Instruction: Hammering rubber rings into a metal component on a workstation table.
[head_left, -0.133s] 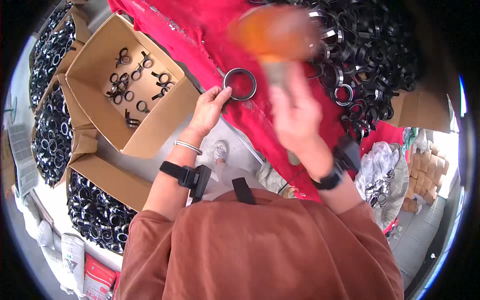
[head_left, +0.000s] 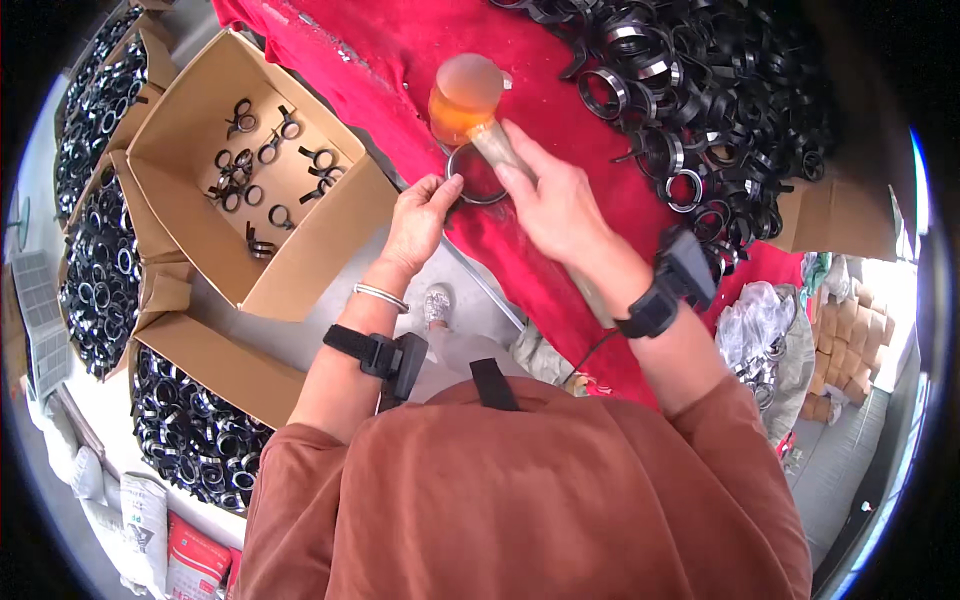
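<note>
My left hand (head_left: 418, 225) pinches the near left rim of a dark metal ring (head_left: 484, 200) between thumb and fingers, at the edge of the red cloth (head_left: 390, 45). In my right hand (head_left: 562, 205) is a mallet (head_left: 466, 100) with a translucent orange head and a pale handle, fingers wrapped round the handle close to the head. The mallet's head is over the far side of the ring and hides part of it. Whether head and ring touch, I cannot tell.
A large heap of black and silver rings (head_left: 700, 110) covers the right of the cloth. On the left, an open cardboard box (head_left: 330, 245) holds several rings with tabs. More boxes full of rings (head_left: 195, 425) stand further left. Clear plastic bags (head_left: 760, 325) lie at the right.
The mallet has come left and down from its blurred position above the cloth to the ring. My right hand moved with it. My left hand and the ring stayed nearly still.
</note>
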